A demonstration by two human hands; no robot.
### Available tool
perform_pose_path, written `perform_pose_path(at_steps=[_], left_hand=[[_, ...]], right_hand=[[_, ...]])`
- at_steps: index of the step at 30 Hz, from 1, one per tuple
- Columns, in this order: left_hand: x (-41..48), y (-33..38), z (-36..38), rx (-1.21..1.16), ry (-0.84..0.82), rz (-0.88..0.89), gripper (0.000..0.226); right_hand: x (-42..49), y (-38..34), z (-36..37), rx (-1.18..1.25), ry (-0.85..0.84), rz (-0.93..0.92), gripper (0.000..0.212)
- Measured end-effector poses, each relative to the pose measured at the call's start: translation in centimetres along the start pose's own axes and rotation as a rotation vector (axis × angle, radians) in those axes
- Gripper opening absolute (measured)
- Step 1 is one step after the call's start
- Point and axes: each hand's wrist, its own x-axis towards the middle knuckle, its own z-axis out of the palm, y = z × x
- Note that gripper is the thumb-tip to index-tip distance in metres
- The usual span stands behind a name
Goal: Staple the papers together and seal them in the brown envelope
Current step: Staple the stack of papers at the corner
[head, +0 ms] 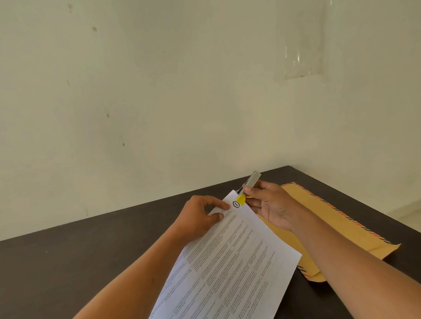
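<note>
A stack of white printed papers (230, 269) is held up above the dark table, its top corner marked with a circled number. My left hand (202, 218) pinches the papers near that top corner, thumb on the front. My right hand (269, 205) grips a small grey stapler (250, 183) with a yellow tip, whose jaws sit over the papers' top corner. The brown envelope (333, 228) with a red and black striped border lies flat on the table under my right forearm, partly hidden by the papers and arm.
The dark table (65, 274) runs up to a pale wall (153, 89) at the back. Its right edge (375, 208) slants down toward the lower right, with light floor beyond. A clear plastic sheet (300, 39) hangs on the wall.
</note>
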Motion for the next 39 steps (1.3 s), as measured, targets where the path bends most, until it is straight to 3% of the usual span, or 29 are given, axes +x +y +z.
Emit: perform_pose_path(at_steps=[3,8,18,30,39], left_hand=[[-0.1,-0.2,0.4,0.04,0.036,0.041,0.025],[-0.6,-0.1,0.5,0.049,0.113,0.106,0.054],[-0.9,0.2,0.2,0.091,0.07,0.089,0.047],[-1.1,0.6,0.7,0.075,0.152,0.076,0.042],[-1.3,0.0,0.8,0.034,0.154,0.044,0.039]], right_hand=[[0.0,0.3,0.4,-0.042,0.02,-0.013,0.014],[0.0,0.4,0.6,-0.039,0.04,-0.02,0.015],[-0.1,1.0,0.8,-0.051,0.025,-0.048,0.017],[0.9,1.8,0.9,-0.062,0.105,-0.127,0.012],[0.7,1.8,1.1,-0.049,0.084,-0.071,0.01]])
